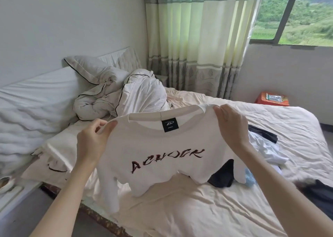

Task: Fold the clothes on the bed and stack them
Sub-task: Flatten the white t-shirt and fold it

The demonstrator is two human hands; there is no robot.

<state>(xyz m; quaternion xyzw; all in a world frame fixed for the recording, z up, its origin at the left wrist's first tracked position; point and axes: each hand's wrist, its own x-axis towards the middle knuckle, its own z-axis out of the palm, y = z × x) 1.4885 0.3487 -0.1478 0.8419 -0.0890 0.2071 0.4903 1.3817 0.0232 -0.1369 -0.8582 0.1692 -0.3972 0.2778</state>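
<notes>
A white T-shirt [162, 146] with dark red lettering and a black neck label hangs in the air over the bed [198, 209], its hem bunched low. My left hand [93, 139] pinches its left shoulder. My right hand [230, 126] grips the right shoulder. Behind the shirt on the bed lies a loose pile of clothes [261, 152]: white, black and light blue pieces, partly hidden by the shirt.
A crumpled white duvet and pillows [117, 96] fill the bed's head end. A dark garment [319, 195] lies at the right edge. An orange stool [273, 99] stands by the wall under the window. Green curtains [194, 38] hang behind.
</notes>
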